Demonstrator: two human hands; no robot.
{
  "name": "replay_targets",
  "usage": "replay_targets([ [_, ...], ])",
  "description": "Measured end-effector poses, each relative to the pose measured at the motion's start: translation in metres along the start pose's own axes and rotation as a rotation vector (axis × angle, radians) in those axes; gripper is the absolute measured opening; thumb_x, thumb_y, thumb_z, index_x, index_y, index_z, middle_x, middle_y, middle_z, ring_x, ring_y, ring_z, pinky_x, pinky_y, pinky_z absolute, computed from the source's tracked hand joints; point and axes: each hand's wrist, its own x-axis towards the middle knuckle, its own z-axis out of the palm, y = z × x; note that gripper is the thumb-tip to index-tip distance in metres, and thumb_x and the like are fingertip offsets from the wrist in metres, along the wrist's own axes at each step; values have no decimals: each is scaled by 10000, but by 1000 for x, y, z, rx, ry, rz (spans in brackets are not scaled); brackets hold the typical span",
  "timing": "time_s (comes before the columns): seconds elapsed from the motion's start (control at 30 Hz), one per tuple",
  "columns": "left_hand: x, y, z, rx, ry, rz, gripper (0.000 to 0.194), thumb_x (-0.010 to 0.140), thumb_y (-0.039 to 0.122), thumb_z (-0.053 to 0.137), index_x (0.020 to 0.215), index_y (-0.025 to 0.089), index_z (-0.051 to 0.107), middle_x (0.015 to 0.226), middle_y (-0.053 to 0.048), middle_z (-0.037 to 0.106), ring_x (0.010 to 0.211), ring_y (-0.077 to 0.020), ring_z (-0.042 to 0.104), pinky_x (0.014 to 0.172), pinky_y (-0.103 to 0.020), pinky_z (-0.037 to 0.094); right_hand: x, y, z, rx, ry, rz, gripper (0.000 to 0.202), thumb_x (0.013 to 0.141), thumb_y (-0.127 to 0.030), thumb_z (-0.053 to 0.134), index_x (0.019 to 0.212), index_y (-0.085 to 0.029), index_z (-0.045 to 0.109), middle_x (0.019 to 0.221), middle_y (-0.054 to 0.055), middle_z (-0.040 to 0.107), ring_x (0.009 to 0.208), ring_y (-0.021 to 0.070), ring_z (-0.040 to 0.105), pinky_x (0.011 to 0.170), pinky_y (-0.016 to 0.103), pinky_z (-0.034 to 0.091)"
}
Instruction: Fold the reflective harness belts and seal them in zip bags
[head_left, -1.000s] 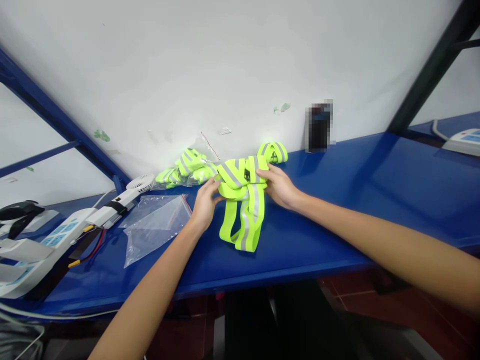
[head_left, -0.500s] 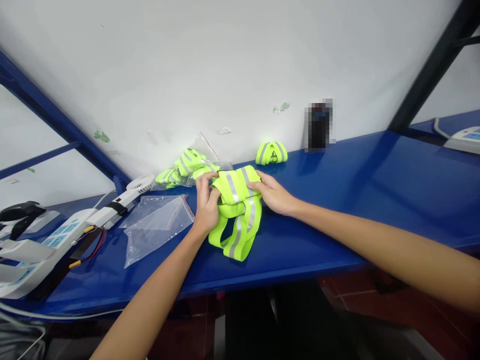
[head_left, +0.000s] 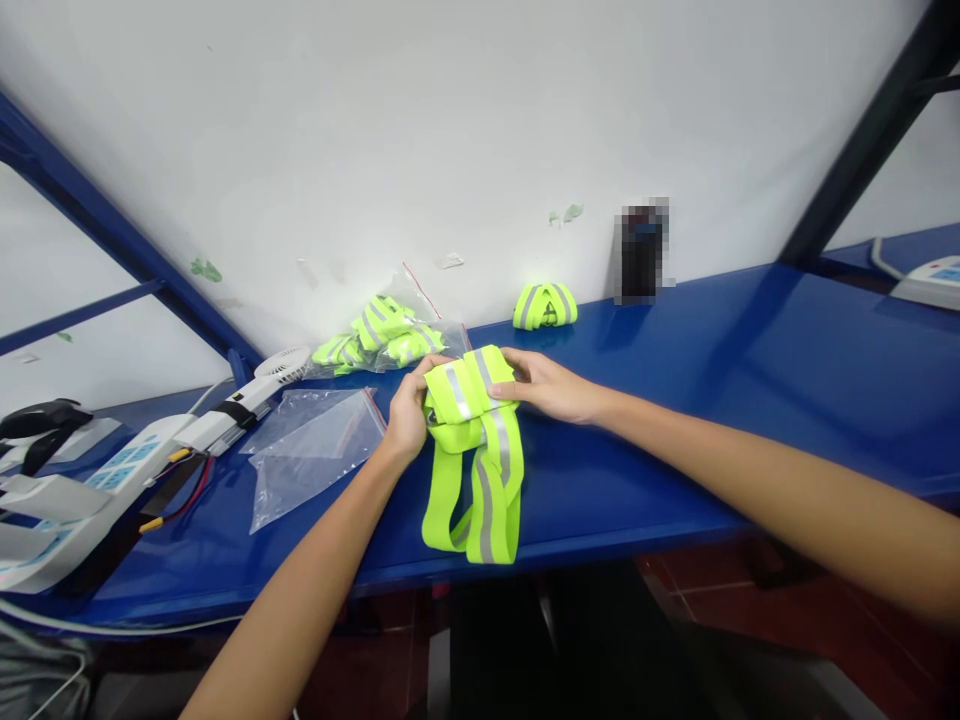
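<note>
Against the wall point(head_left: 480, 120), clear zip bags point(head_left: 416, 290) hold bundled neon-yellow reflective straps point(head_left: 381, 318); nearer on the blue table point(head_left: 735, 350), flat clear bags point(head_left: 315, 475) overlap, a red line along one edge. The left hand point(head_left: 409, 412) and right hand point(head_left: 553, 388) both grip a folded reflective strap point(head_left: 466, 388) — loops trailing toward the table's front edge — while a coiled strap point(head_left: 545, 306) (loose) sits behind.

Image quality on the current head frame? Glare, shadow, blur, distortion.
Head view: wide-angle look, posts slanting at both sides; head view: glints on the clear bags, a darker band across the blue table at right; head view: floor dim and soft, held yellow-green strap readable, dark object by the wall pixelated.
</note>
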Motion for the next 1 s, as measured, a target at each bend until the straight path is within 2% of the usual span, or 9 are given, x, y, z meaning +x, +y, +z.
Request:
replay_targets([
  [0.1, -2, 1, 1, -75, -7, -68, 186, 695, 301, 478, 784, 190, 598, 730, -24, 614, 739, -209, 597, 710, -308, 487, 3, 8, -7, 51, -53, 36, 409, 789, -277, 730, 1181, -196, 645, 1212, 83, 667, 1126, 264, 618, 994, 435, 485],
  [0.23, -4, 3, 3, -112, -17, -96, 176, 688, 298, 459, 757, 190, 580, 703, -31, 598, 680, -207, 574, 671, -321, 470, 5, 18, -7, 141, -52, 82, 403, 798, -225, 699, 1195, -205, 636, 1180, 66, 684, 1106, 246, 629, 972, 405, 494],
  [0.37, -3, 9, 2, -175, -15, -145, 85, 667, 245, 486, 684, 188, 546, 605, -3, 511, 513, -139, 456, 564, -291, 423, 5, 18, -4, 165, -24, 110, 402, 780, -186, 676, 1181, -207, 645, 1135, 54, 700, 1063, 234, 639, 932, 379, 513],
  [0.53, -1, 9, -2, -276, -99, -336, 48, 610, 174, 514, 656, 184, 512, 575, 6, 484, 462, -121, 450, 530, -290, 429, 2, 12, -3, 138, -71, 140, 406, 779, -182, 653, 1185, -208, 642, 1147, 43, 696, 1059, 231, 629, 890, 345, 522],
  [0.63, 1, 5, -4, -320, -122, -410, 62, 646, 152, 556, 696, 184, 545, 628, -1, 553, 542, -153, 554, 645, -331, 503, 1, 12, -1, 130, -34, 125, 354, 781, -183, 633, 1134, -211, 653, 1099, 28, 705, 1019, 218, 634, 885, 339, 515],
  [0.7, 2, 2, -4, -326, -113, -398, 59, 697, 169, 603, 744, 185, 572, 735, -26, 637, 690, -203, 642, 754, -374, 525, 3, 13, 1, 150, 42, 102, 312, 773, -180, 619, 1080, -207, 664, 1053, 23, 712, 993, 218, 639, 900, 351, 509],
  [0.83, 1, 0, 0, -315, -104, -307, 174, 770, 288, 627, 906, 180, 632, 1001, -82, 708, 968, -282, 670, 863, -426, 520, 7, 10, 4, 261, 221, 49, 279, 744, -184, 605, 1016, -201, 663, 1001, 25, 717, 990, 232, 650, 943, 387, 501],
  [1.0, -2, -4, 6, -170, -103, -128, 379, 764, 374, 674, 1104, 210, 642, 1124, -65, 700, 1084, -290, 636, 870, -381, 526, 12, 2, 0, 403, 403, 27, 255, 774, -194, 580, 1024, -214, 625, 1001, 35, 718, 1066, 254, 645, 930, 416, 529],
])
